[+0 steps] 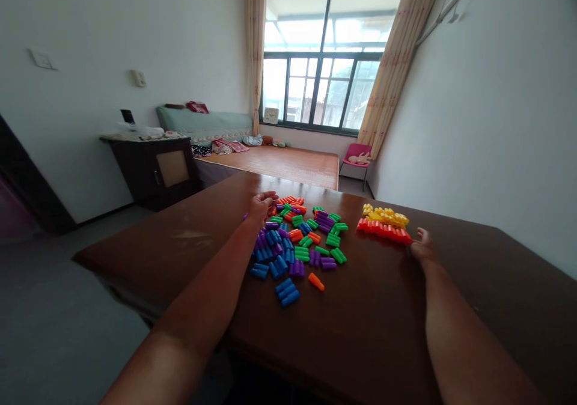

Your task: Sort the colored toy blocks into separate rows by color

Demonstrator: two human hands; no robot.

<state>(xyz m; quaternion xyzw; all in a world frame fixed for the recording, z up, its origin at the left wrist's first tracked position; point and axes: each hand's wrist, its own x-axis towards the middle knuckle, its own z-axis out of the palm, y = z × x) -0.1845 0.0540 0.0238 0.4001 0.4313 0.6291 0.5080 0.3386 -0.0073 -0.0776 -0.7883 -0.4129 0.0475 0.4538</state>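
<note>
A loose pile of small plastic pieces, with blue pieces (287, 292), green pieces (333, 240), purple pieces (324, 220) and orange ones (317, 282), lies mid-table. My left hand (264, 204) reaches to the pile's far left edge, fingers extended and apart; nothing can be made out in it. To the right, a joined row of red pieces (384, 231) lies in front of yellow pieces (387, 216). My right hand (422, 247) is at the right end of the red row, fingers partly curled; its thumb side touches or nearly touches the end piece.
The brown table (360, 327) spans the foreground. Beyond it stand a bed (293, 161), a dark cabinet (157, 170) at the left and a pink chair (357, 152) by the window.
</note>
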